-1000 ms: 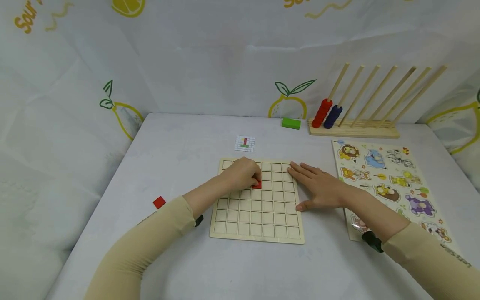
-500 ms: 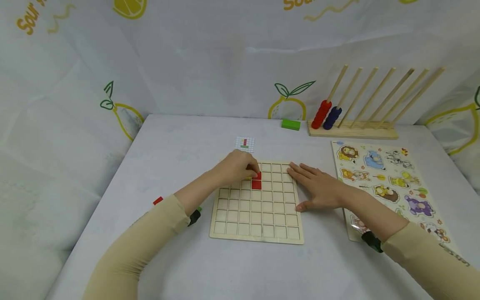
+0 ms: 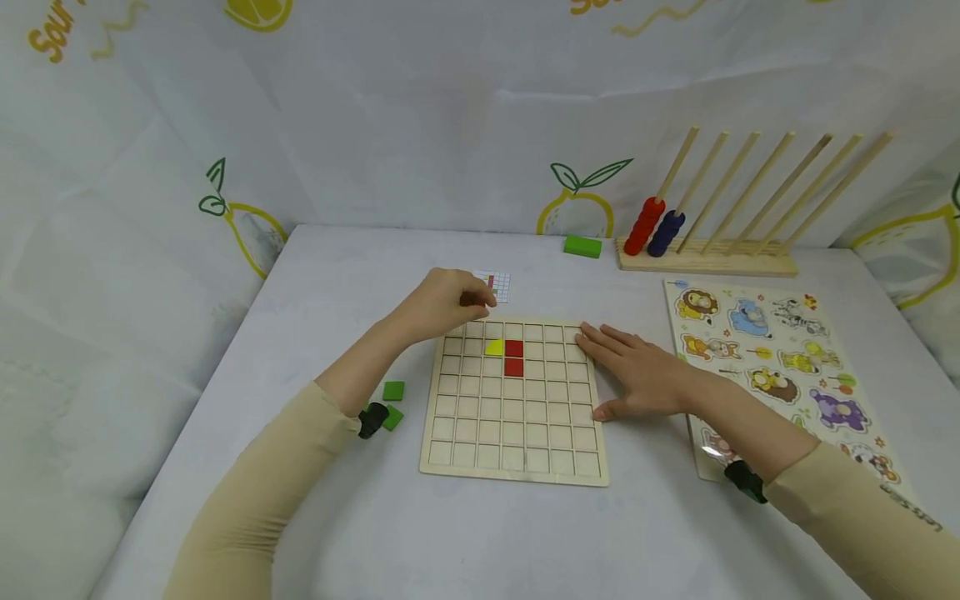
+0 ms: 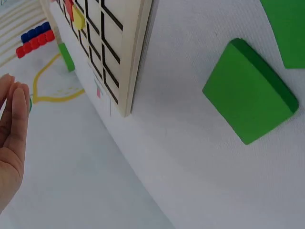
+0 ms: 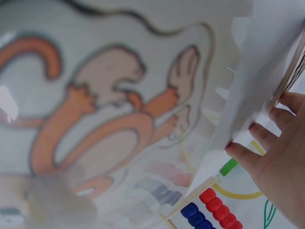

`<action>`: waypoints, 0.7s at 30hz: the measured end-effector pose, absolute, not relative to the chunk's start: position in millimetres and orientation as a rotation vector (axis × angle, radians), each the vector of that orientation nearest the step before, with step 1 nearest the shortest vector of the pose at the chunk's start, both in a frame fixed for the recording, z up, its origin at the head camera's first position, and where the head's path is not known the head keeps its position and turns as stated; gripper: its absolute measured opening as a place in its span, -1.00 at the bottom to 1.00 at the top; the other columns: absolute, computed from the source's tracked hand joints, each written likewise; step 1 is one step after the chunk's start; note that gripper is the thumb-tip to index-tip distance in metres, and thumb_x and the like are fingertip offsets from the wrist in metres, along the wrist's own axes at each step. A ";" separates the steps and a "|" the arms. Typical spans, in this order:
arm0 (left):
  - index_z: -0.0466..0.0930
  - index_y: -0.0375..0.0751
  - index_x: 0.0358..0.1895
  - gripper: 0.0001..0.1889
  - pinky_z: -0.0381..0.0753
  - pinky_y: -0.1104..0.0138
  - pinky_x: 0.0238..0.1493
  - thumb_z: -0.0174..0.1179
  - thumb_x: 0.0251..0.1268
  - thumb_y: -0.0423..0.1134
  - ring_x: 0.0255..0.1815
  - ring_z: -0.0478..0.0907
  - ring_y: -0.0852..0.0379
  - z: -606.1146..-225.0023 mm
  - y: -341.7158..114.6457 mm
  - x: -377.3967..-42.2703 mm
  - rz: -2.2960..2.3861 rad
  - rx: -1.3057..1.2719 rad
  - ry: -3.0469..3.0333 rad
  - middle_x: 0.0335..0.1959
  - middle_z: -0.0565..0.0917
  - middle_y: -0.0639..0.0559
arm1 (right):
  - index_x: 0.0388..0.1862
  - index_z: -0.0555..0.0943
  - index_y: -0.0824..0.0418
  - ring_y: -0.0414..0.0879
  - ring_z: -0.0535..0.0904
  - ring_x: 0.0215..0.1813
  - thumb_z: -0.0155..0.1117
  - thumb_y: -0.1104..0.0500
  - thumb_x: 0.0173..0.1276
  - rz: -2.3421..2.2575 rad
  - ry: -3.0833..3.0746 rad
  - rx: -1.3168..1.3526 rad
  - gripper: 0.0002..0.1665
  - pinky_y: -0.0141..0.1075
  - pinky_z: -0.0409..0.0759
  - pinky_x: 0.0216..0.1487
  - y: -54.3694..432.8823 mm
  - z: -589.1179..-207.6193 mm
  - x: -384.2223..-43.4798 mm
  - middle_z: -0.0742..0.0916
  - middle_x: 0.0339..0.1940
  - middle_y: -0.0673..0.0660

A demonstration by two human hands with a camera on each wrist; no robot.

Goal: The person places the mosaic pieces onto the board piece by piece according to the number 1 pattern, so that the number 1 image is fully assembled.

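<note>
My left hand (image 3: 442, 302) hovers above the far left edge of the wooden grid board (image 3: 525, 433), partly covering a small printed pattern card (image 3: 504, 288). Nothing shows between its fingers; in the left wrist view they are nearly straight and held together. Two red square tiles (image 3: 513, 367) sit in adjoining cells of one column. Left of the upper one lies a yellow piece (image 3: 493, 347) with a slanted corner. My right hand (image 3: 636, 371) rests with spread fingers along the board's right edge. Green square tiles (image 3: 393, 391) lie by my left wrist, one partly hidden.
A bead rack (image 3: 705, 264) with upright rods, red beads and dark blue beads stands at the back right. Left of it lies a green block (image 3: 582, 246). An animal puzzle board (image 3: 761, 333) lies under my right forearm. A white cloth hangs behind the table.
My left hand let go of the upper red tile in its cell and moved up and left off the tiles. The loose red tile at left is now hidden by my sleeve. My right hand stayed.
</note>
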State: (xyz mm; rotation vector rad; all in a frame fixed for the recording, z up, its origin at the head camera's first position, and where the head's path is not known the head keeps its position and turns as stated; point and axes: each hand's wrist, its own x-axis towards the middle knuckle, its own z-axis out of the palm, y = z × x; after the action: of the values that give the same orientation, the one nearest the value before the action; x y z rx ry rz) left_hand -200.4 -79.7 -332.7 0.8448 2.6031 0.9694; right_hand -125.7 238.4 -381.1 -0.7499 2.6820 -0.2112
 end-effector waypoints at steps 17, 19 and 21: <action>0.68 -0.04 0.05 -0.76 0.59 0.21 0.01 0.24 0.36 -0.19 -0.07 0.62 0.10 -320.4 -152.8 -205.2 1.045 0.624 2.672 -0.09 0.73 0.01 | 0.62 -0.01 0.15 0.30 -0.07 0.65 0.30 -0.48 0.10 -0.219 2.683 -0.761 0.32 0.27 0.04 0.54 237.8 -380.3 -126.0 0.07 0.67 0.18; 0.67 0.00 0.05 -0.75 0.57 0.21 0.02 0.24 0.35 -0.17 -0.06 0.62 0.11 -320.6 -164.5 -206.1 1.053 0.584 2.675 -0.07 0.73 0.03 | 0.62 0.00 0.17 0.31 -0.06 0.64 0.31 -0.47 0.10 -0.228 2.684 -0.763 0.32 0.28 0.04 0.54 237.4 -379.2 -125.7 0.08 0.66 0.19; 0.67 0.01 0.06 -0.75 0.56 0.19 0.04 0.24 0.36 -0.15 -0.04 0.62 0.12 -320.9 -176.2 -206.4 1.057 0.548 2.674 -0.04 0.73 0.04 | 0.61 0.01 0.17 0.32 -0.05 0.64 0.31 -0.47 0.10 -0.234 2.685 -0.762 0.31 0.29 0.05 0.53 237.0 -378.6 -125.5 0.09 0.66 0.20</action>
State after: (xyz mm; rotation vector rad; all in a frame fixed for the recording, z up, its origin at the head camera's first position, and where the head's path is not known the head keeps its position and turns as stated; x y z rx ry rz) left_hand -206.4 -176.2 -320.9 0.5485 2.6737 1.0566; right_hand -125.5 237.0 -378.6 -0.7621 2.6855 -0.2339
